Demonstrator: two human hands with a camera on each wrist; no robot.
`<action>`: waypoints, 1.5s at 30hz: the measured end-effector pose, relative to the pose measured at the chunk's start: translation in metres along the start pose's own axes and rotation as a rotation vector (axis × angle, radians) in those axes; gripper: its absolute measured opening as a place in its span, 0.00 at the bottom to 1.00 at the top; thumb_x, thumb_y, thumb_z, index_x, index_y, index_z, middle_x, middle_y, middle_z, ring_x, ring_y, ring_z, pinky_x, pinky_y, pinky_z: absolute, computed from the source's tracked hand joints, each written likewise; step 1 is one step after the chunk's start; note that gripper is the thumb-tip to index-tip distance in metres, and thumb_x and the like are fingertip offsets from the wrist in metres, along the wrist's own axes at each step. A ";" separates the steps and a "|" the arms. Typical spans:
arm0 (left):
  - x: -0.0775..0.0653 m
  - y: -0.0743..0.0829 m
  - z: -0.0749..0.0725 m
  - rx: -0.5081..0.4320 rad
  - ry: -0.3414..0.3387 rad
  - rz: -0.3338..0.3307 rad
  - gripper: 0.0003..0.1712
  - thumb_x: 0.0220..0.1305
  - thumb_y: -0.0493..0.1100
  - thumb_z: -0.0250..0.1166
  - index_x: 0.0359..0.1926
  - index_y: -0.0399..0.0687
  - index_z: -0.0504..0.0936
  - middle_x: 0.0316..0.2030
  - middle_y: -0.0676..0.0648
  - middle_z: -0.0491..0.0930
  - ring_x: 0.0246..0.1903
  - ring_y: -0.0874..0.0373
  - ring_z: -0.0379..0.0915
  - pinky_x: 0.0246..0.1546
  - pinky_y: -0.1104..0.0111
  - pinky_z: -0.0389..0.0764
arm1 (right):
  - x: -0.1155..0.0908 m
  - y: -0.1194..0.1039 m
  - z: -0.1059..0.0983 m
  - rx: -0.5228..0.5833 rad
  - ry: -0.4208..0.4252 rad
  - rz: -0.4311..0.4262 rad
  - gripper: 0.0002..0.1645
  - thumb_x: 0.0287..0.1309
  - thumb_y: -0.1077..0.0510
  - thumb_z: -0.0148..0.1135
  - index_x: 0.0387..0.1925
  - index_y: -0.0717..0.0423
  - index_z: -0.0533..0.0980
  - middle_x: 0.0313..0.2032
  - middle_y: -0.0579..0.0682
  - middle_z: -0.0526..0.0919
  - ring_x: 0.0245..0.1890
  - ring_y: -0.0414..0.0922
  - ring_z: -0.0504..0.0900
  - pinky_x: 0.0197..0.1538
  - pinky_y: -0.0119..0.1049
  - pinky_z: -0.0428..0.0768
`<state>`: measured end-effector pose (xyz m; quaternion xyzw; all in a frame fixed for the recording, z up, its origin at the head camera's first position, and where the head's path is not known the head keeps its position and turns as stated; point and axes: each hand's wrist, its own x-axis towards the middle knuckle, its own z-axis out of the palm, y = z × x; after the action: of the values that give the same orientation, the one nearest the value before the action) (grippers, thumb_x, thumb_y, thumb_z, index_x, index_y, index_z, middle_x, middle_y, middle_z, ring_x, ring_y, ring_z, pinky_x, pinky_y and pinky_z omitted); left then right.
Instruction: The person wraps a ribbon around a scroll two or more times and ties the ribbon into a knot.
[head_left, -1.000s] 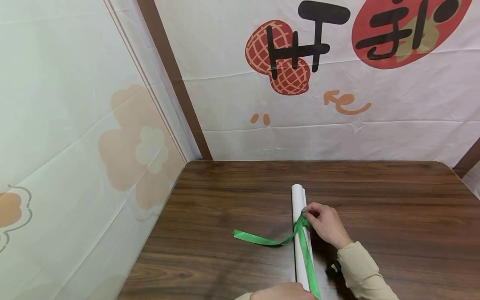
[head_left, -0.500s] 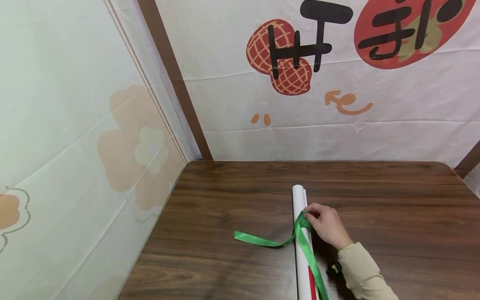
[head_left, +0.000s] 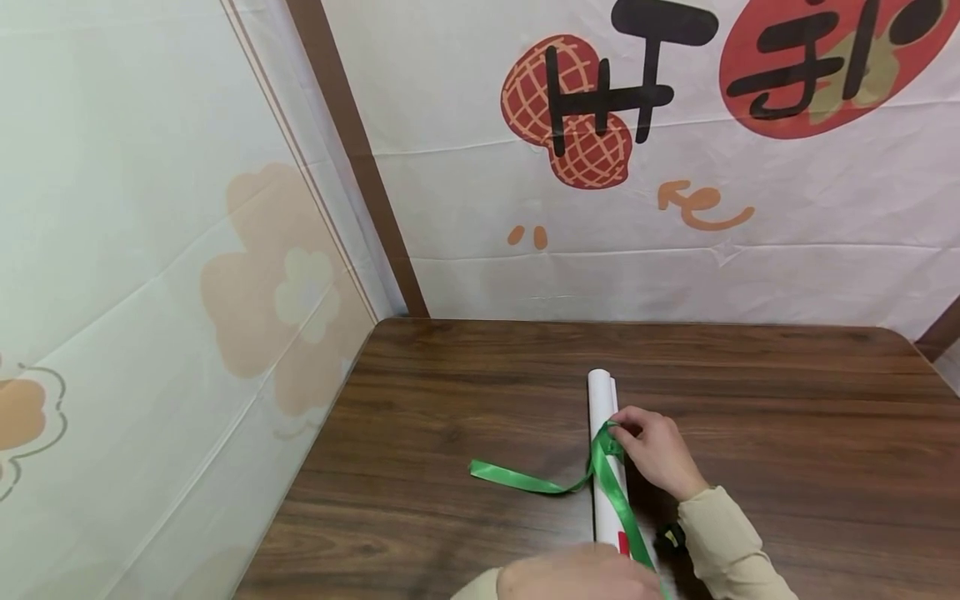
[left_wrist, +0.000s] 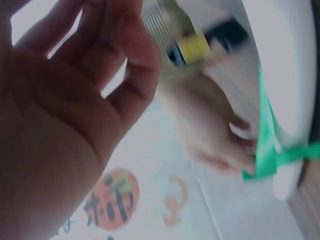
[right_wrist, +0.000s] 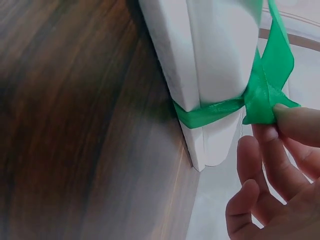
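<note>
A white paper roll (head_left: pixel 600 400) lies lengthwise on the table, with a green ribbon (head_left: pixel 525 481) wrapped round it. My right hand (head_left: pixel 657 454) pinches the ribbon at the knot; in the right wrist view the thumb and a fingertip (right_wrist: pixel 267 131) hold a short green end. One ribbon tail stretches left over the table, another runs down along the roll. At the near end, my left hand (head_left: pixel 577 573) is blurred above the roll and hides part of it. In the left wrist view its fingers (left_wrist: pixel 140 45) are loosely bent, with no ribbon visible between them.
The dark wooden table (head_left: pixel 420 392) reaches back to a white printed cloth wall (head_left: pixel 465 200). Another cloth wall (head_left: pixel 150 333) stands along its left side. A dark strap with a yellow patch (left_wrist: pixel 194 48) is on the right wrist.
My left hand dropped out of the head view and is now back over the roll's near end. The right hand keeps its pinch. The near ribbon tail now lies in a looser curve.
</note>
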<state>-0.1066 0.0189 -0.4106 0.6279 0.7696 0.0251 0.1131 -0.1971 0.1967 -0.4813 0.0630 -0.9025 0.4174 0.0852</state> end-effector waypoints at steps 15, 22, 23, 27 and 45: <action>-0.011 -0.071 0.013 -0.332 0.552 -0.517 0.06 0.63 0.39 0.64 0.40 0.47 0.85 0.32 0.56 0.79 0.29 0.74 0.69 0.30 0.84 0.70 | -0.003 0.000 -0.003 -0.003 -0.037 -0.025 0.04 0.60 0.60 0.63 0.36 0.50 0.82 0.31 0.45 0.84 0.21 0.38 0.71 0.26 0.29 0.69; -0.001 -0.096 0.032 -0.382 0.619 -0.573 0.13 0.60 0.38 0.67 0.47 0.41 0.83 0.37 0.49 0.81 0.26 0.71 0.67 0.27 0.83 0.70 | -0.005 -0.001 -0.004 0.001 -0.054 -0.040 0.05 0.60 0.61 0.63 0.37 0.50 0.82 0.33 0.46 0.85 0.22 0.39 0.73 0.25 0.29 0.71; 0.001 -0.098 0.033 -0.377 0.628 -0.566 0.14 0.60 0.38 0.68 0.48 0.41 0.82 0.37 0.48 0.81 0.26 0.71 0.67 0.27 0.83 0.70 | -0.005 -0.002 -0.004 -0.001 -0.055 -0.042 0.05 0.60 0.61 0.63 0.37 0.49 0.82 0.33 0.45 0.85 0.22 0.38 0.73 0.25 0.29 0.71; 0.009 -0.104 0.036 -0.388 0.662 -0.539 0.15 0.60 0.38 0.68 0.49 0.42 0.81 0.36 0.47 0.81 0.26 0.72 0.67 0.27 0.84 0.70 | -0.006 -0.003 -0.004 -0.010 -0.055 -0.057 0.06 0.60 0.61 0.63 0.37 0.49 0.82 0.33 0.45 0.85 0.22 0.38 0.72 0.25 0.29 0.71; 0.028 -0.123 0.044 -0.620 0.651 -0.573 0.09 0.60 0.40 0.69 0.42 0.49 0.82 0.34 0.54 0.82 0.28 0.74 0.73 0.29 0.80 0.76 | -0.007 -0.002 -0.003 -0.010 -0.015 -0.132 0.02 0.61 0.57 0.64 0.34 0.49 0.82 0.32 0.41 0.84 0.26 0.36 0.74 0.30 0.29 0.73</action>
<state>-0.2207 0.0161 -0.4794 0.2894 0.8621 0.4128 0.0510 -0.1898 0.1983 -0.4794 0.1250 -0.8991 0.4058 0.1060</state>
